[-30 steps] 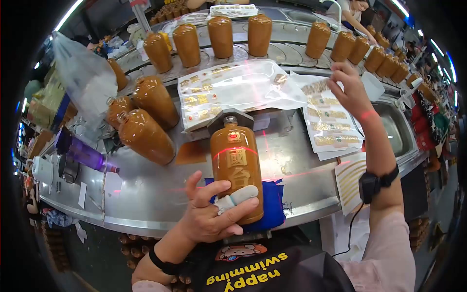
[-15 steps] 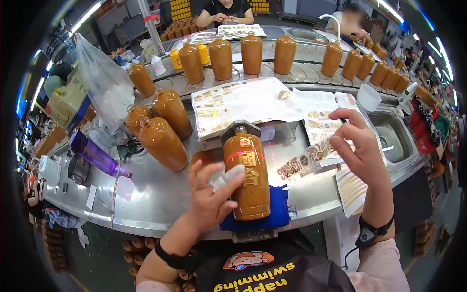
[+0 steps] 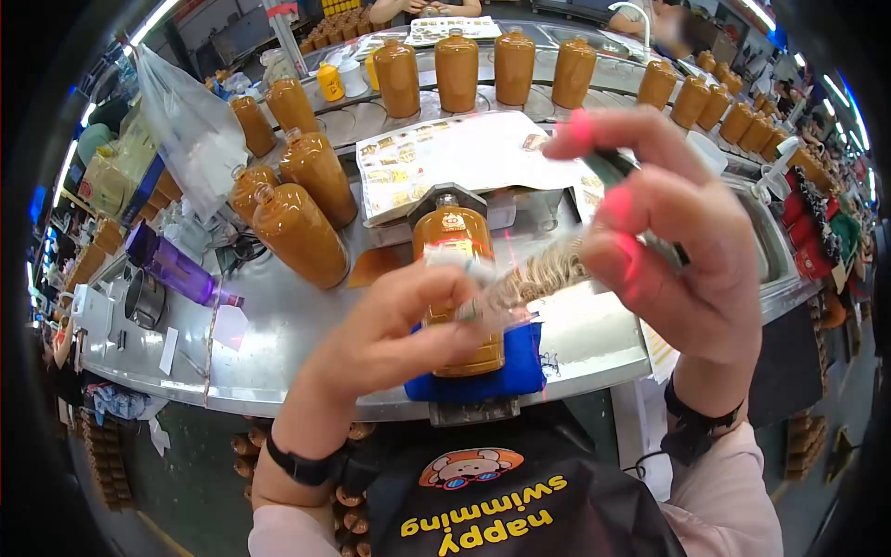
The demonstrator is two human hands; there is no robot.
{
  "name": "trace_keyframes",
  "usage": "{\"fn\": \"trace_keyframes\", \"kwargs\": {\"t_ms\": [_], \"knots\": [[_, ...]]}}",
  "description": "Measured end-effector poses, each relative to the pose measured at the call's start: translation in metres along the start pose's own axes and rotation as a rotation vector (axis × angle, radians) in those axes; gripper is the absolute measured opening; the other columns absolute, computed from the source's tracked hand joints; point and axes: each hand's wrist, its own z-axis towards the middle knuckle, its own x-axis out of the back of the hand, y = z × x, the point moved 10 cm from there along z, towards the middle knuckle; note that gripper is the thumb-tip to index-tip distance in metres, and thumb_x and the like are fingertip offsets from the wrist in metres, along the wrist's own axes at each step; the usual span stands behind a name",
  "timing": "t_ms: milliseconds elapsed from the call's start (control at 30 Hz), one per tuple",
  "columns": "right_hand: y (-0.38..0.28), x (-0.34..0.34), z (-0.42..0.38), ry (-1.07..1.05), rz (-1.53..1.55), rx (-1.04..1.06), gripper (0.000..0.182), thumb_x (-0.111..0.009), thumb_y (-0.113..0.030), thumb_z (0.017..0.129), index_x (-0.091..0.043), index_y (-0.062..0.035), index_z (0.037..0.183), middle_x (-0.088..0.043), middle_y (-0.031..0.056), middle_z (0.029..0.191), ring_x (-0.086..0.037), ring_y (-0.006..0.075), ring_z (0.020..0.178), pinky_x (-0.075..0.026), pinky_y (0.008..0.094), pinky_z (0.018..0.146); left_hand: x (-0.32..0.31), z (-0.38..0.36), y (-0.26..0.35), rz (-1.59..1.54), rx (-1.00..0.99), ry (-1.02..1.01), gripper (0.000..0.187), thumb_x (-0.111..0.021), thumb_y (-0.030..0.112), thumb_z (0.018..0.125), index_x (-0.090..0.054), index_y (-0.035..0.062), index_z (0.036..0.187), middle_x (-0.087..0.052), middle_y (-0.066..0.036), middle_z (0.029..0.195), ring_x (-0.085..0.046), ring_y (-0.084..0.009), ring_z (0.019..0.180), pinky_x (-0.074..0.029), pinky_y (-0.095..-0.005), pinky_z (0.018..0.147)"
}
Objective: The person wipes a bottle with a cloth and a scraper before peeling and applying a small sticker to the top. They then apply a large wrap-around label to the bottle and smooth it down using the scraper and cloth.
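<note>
A brown glazed bottle [image 3: 452, 227] with a red emblem lies neck-away in a dark holder, on a blue cloth [image 3: 524, 367]. Above it, a clear decal strip [image 3: 548, 272] with dark and gold print stretches between my hands. My left hand [image 3: 394, 330] is closed, with a crumpled white cloth [image 3: 464, 265] at its fingers and the strip's near end between thumb and fingers. My right hand [image 3: 677, 232], raised and blurred, pinches the strip's other end; a slim dark object [image 3: 608, 167] sits among its fingers. Red light falls on the right fingertips. My hands partly hide the bottle.
Several brown bottles [image 3: 311, 237] stand at left, more [image 3: 457, 74] along the conveyor behind. Printed decal sheets [image 3: 445, 153] lie beyond the holder. A purple bottle [image 3: 172, 265] lies left, a sink [image 3: 770, 246] is right. Other people [image 3: 427, 9] sit across.
My right hand has brought the strip left and nearer, over the bottle. My left hand has moved off the bottle's face to the strip's near end. The view has shifted somewhat.
</note>
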Motion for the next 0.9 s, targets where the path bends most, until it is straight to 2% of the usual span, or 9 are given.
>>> {"fn": "trace_keyframes", "kwargs": {"t_ms": [33, 167, 367, 467, 567, 667, 700, 800, 900], "knots": [[0.012, -0.005, -0.015, 0.013, 0.06, -0.07, 0.017, -0.069, -0.015, 0.088, -0.063, -0.0013, 0.08, -0.062, 0.0231, 0.11, -0.062, 0.0267, 0.098, -0.048, 0.0331, 0.078, 0.0, -0.008, 0.003, 0.002, -0.114, -0.01, 0.018, -0.067, 0.02, 0.087, -0.058, 0.0039, 0.09, -0.06, -0.003, 0.09, -0.055, -0.0137, 0.084, -0.043, -0.0297, 0.075], [0.062, -0.044, -0.082, 0.035, 0.257, -0.405, 0.012, -0.066, -0.011, 0.09, -0.063, -0.0029, 0.082, -0.06, 0.0181, 0.119, -0.057, 0.0215, 0.103, -0.043, 0.035, 0.09, 0.004, -0.037, -0.032, -0.099, 0.158, 0.085, 0.018, -0.068, 0.01, 0.085, -0.052, 0.0071, 0.092, -0.054, 0.0, 0.09, -0.052, -0.0067, 0.085, -0.042, -0.0221, 0.075], [0.092, -0.085, -0.131, 0.083, 0.331, -0.553, 0.009, -0.067, -0.011, 0.089, -0.066, -0.0025, 0.087, -0.059, 0.0149, 0.118, -0.061, 0.021, 0.092, -0.049, 0.0311, 0.077, 0.015, -0.051, -0.075, -0.205, 0.303, 0.226, 0.023, -0.066, 0.015, 0.09, -0.054, 0.0046, 0.106, -0.056, 0.001, 0.1, -0.051, -0.0054, 0.085, -0.044, -0.0233, 0.076], [0.09, -0.086, -0.13, 0.049, 0.312, -0.557, 0.006, -0.067, -0.009, 0.087, -0.067, -0.0033, 0.09, -0.058, 0.0159, 0.12, -0.061, 0.022, 0.092, -0.048, 0.032, 0.079, 0.016, -0.051, -0.071, -0.075, 0.249, 0.326, 0.027, -0.067, 0.018, 0.089, -0.057, 0.0045, 0.109, -0.059, -0.002, 0.1, -0.055, -0.0123, 0.089, -0.044, -0.0279, 0.079], [0.072, -0.079, -0.113, 0.052, 0.321, -0.429, 0.008, -0.068, -0.005, 0.083, -0.067, -0.0039, 0.091, -0.057, 0.0164, 0.12, -0.061, 0.0238, 0.097, -0.048, 0.0331, 0.082, 0.0, -0.043, -0.015, 0.596, -0.038, 0.298, 0.029, -0.069, 0.021, 0.086, -0.06, 0.0057, 0.11, -0.062, -0.008, 0.101, -0.056, -0.0236, 0.097, -0.042, -0.0356, 0.088], [0.038, -0.068, -0.082, 0.035, 0.361, -0.239, 0.014, -0.069, -0.001, 0.079, -0.068, -0.0044, 0.092, -0.057, 0.0168, 0.121, -0.06, 0.0269, 0.103, -0.048, 0.0344, 0.086, -0.027, -0.027, 0.014, 0.817, -0.273, 0.231, 0.033, -0.07, 0.025, 0.081, -0.066, 0.0056, 0.107, -0.06, -0.01, 0.114, -0.053, -0.0237, 0.104, -0.039, -0.0368, 0.093], [0.029, -0.064, -0.075, 0.047, 0.357, -0.172, 0.015, -0.069, 0.001, 0.075, -0.067, -0.0045, 0.09, -0.056, 0.0165, 0.122, -0.059, 0.0291, 0.107, -0.047, 0.0357, 0.088, -0.033, -0.025, 0.01, 0.769, -0.251, 0.119, 0.023, -0.069, 0.022, 0.082, -0.067, 0.0051, 0.098, -0.059, -0.011, 0.118, -0.052, -0.0244, 0.109, -0.037, -0.0387, 0.097], [0.034, -0.058, -0.077, 0.044, 0.33, -0.227, 0.014, -0.069, 0.001, 0.075, -0.067, -0.0041, 0.087, -0.056, 0.0168, 0.122, -0.059, 0.0297, 0.107, -0.047, 0.0369, 0.09, -0.021, -0.031, -0.008, 0.401, -0.177, 0.152, 0.015, -0.068, 0.017, 0.084, -0.064, 0.0064, 0.094, -0.064, -0.009, 0.091, -0.055, -0.0282, 0.1, -0.037, -0.0402, 0.093], [0.056, -0.068, -0.098, 0.051, 0.323, -0.357, 0.008, -0.069, -0.003, 0.077, -0.065, -0.0035, 0.084, -0.057, 0.0166, 0.12, -0.059, 0.0277, 0.107, -0.046, 0.036, 0.089, -0.006, -0.048, -0.036, 0.14, 0.145, 0.149, 0.013, -0.065, 0.016, 0.089, -0.06, 0.0041, 0.091, -0.063, -0.003, 0.083, -0.058, -0.0144, 0.082, -0.044, -0.03, 0.078]]}}
